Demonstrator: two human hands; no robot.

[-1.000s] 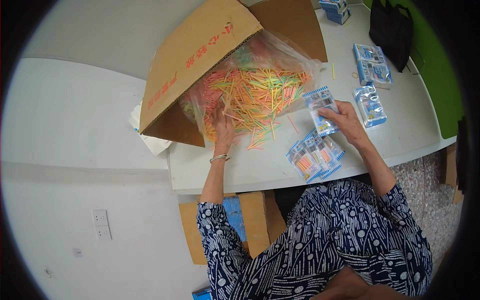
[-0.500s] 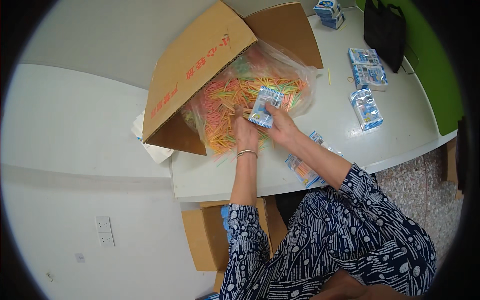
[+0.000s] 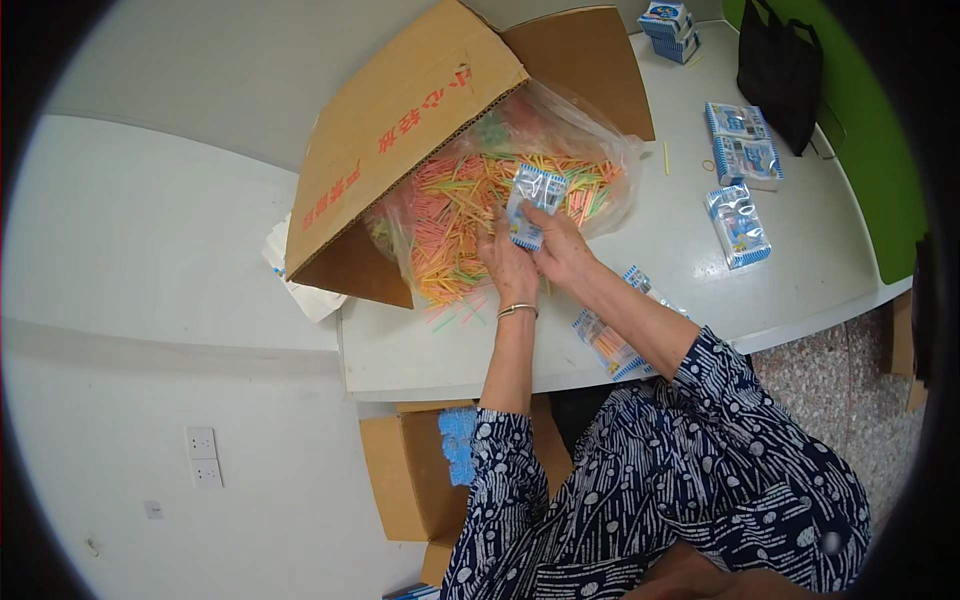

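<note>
My right hand grips a blue-and-white plastic packet, its thumb on the front face. Close against the packet's left edge is my left hand, a bangle on its wrist. Its fingers look curled, but what they hold is partly hidden. Both hands are over a heap of thin pink, yellow, orange and green sticks. These spill from a clear plastic bag inside a tipped cardboard box. Near my right forearm lie packets with sticks showing inside.
More blue-and-white packets lie on the white table at the right, with a small stack at the far edge. A black bag stands by the green panel. Below the table sits an open carton with blue packets.
My left hand has shifted right, closer to the packet in my right hand. The packet stays in my right hand, slightly higher over the heap. The whole view has shifted a little.
</note>
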